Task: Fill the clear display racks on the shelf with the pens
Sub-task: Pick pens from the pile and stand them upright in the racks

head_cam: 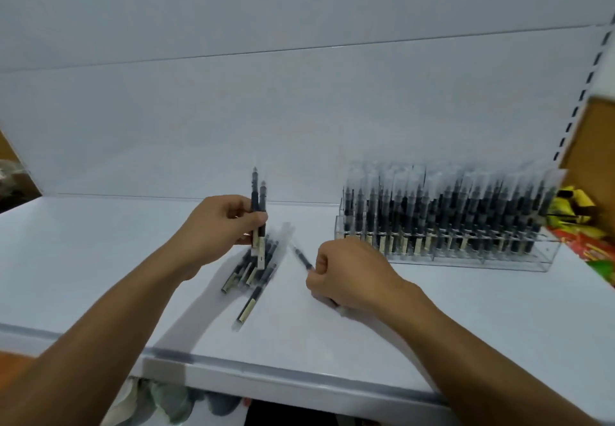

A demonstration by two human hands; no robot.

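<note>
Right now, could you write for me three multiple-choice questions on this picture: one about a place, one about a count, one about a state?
1. Where does the clear rack stand, seen from the loose pens?
A. To their right, on the same shelf
B. To their left
C. On the floor

2. How many upright pens does the left hand hold?
A. One
B. Two
C. Five

3. What is the right hand doing?
A. Lying flat and open
B. Gripping a single pen
C. Reaching into the rack

Answers:
1 A: the rack stands at the right of the shelf, and the pile lies near the middle.
2 B: two tips stick up above the fingers.
3 B: the fingers are curled, and one pen sticks out of the fist.
</note>
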